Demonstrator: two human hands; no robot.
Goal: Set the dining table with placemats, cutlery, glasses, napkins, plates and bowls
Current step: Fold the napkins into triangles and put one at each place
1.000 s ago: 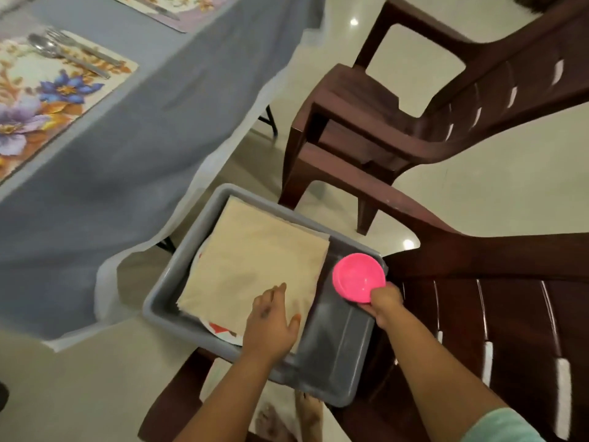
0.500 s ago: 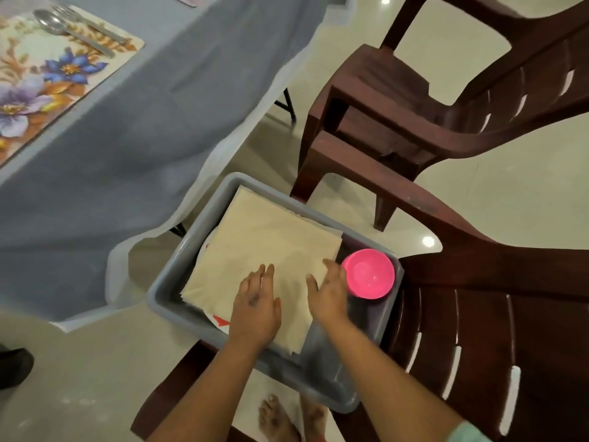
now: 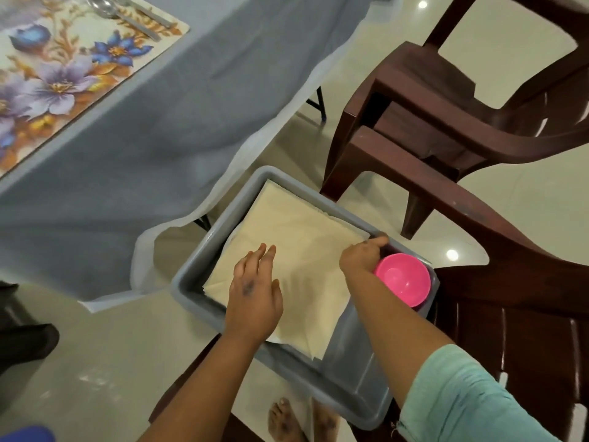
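A grey plastic bin (image 3: 353, 381) rests on a brown chair below me. Inside it lies a stack of beige napkins (image 3: 299, 237) over a white plate, of which only slivers of the rim show. A pink bowl (image 3: 403, 279) sits in the bin's right corner. My left hand (image 3: 253, 295) lies flat on the napkins with straight fingers. My right hand (image 3: 363, 255) pinches the right corner of the top napkin, beside the pink bowl. On the table at upper left, a floral placemat (image 3: 63, 74) carries a spoon and fork (image 3: 127, 14).
The table wears a grey cloth (image 3: 134, 161) hanging low toward the bin. A second brown plastic chair (image 3: 446, 122) stands at the upper right. The chair under the bin has an armrest (image 3: 478, 224) on the right. My bare feet (image 3: 299, 422) stand on the tiled floor.
My right hand let go of the pink bowl, leaving it in the bin's corner, then moved to the napkins' far right corner and pinched it. My left hand stayed on the napkins.
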